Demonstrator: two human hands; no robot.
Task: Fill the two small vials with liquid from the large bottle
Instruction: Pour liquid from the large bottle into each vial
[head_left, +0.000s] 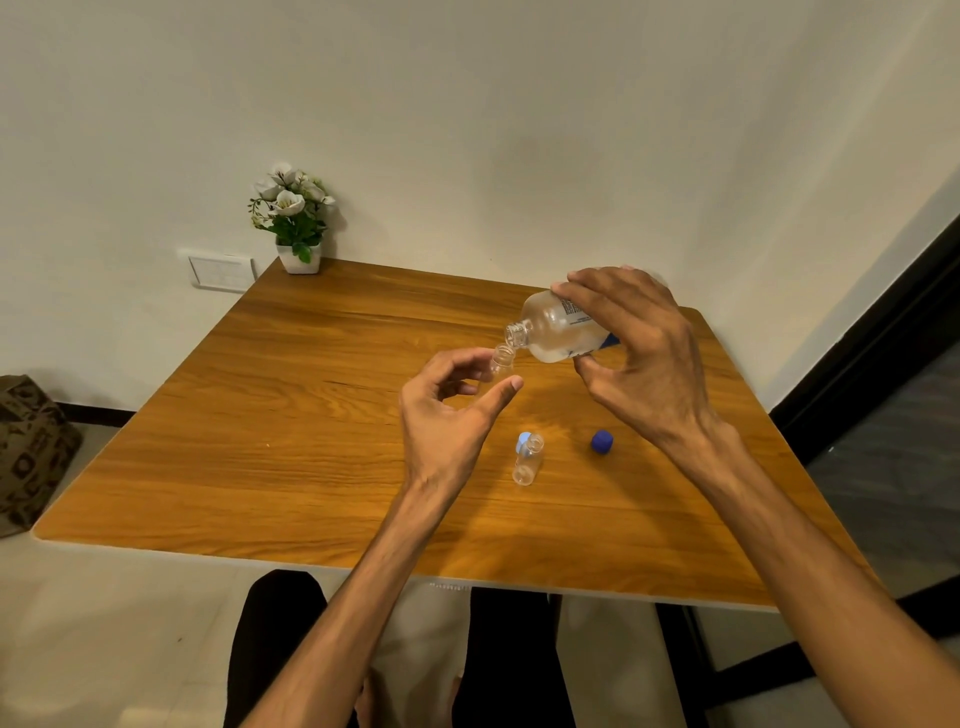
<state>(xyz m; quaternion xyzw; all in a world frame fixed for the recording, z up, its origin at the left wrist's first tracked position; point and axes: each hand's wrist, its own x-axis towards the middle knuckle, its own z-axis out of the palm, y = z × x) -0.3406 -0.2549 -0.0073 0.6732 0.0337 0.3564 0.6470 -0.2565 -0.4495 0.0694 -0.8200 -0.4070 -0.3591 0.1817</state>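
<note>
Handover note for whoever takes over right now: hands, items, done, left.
Right hand grips the large bottle, uncapped and tilted, its mouth just above the first vial.
Left hand pinches that first vial in the air above the table.
Second vial stands open on the table, a pale blue cap beside it. Dark blue cap lies to its right.
Done: bottle and both vials opened. Fill levels cannot be told.
Left: finish this pour, then fill the second vial.
</note>
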